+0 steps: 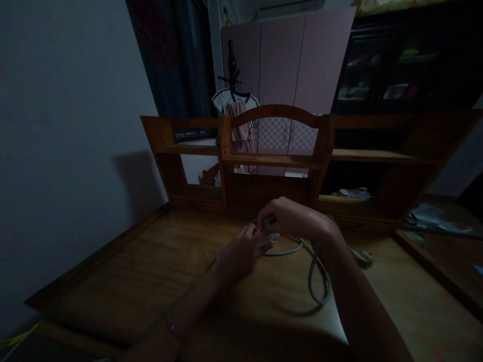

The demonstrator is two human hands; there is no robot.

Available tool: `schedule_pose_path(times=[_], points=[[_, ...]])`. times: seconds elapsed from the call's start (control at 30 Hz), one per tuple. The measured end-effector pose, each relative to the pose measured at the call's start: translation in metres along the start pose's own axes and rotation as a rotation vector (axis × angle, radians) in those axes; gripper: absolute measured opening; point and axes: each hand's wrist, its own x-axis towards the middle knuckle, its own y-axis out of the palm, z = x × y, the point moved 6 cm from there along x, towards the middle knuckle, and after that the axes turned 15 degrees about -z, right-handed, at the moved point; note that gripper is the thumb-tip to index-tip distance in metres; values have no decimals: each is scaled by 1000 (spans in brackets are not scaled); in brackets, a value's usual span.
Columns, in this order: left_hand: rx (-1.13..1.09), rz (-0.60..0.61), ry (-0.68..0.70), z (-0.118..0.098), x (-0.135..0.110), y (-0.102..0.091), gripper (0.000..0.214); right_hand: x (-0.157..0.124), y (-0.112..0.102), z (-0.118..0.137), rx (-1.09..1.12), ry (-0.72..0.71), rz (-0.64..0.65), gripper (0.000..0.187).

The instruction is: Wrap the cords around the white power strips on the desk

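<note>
My left hand is wrapped round a pale, block-shaped object held just above the wooden desk. Its exact kind is hard to see in the dim light, and the fingers cover much of it. My right hand bends down over the top of this object, thumb and fingertips pinched together against it. Whatever lies between those fingertips is too small and dark to name. A grey-white cable loops across the desk beside and under the right wrist. To the right of the right forearm lies a pale, elongated thing, perhaps the cable's end.
A wooden shelf unit stands along the back of the desk. The left side is bounded by a white wall. Papers and plastic lie on a surface at the right. Pink cupboards and hanging clothes are behind.
</note>
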Motion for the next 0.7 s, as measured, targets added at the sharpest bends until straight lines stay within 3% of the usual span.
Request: schedule_pose_path(times=[0.07,0.17,0.33,0.4,0.53,0.7], points=[[140,60,163,-8,-2,4,47,2,-5,-10,126,11,-12,9],[219,67,354,-17,-7,4,53,4,-5,-26,357,58,41,21],[332,-124,627,-27,-22,-6,70,11,14,-42,668,137,161,34],[330,-228,561,-21,-22,-13,68,15,23,-48,709,159,142,37],[186,-465,165,-2,-12,-31,50,27,38,-62,704,211,2,45],[-95,-568,-163,4,1,-40,43,38,49,-73,526,158,-101,43]])
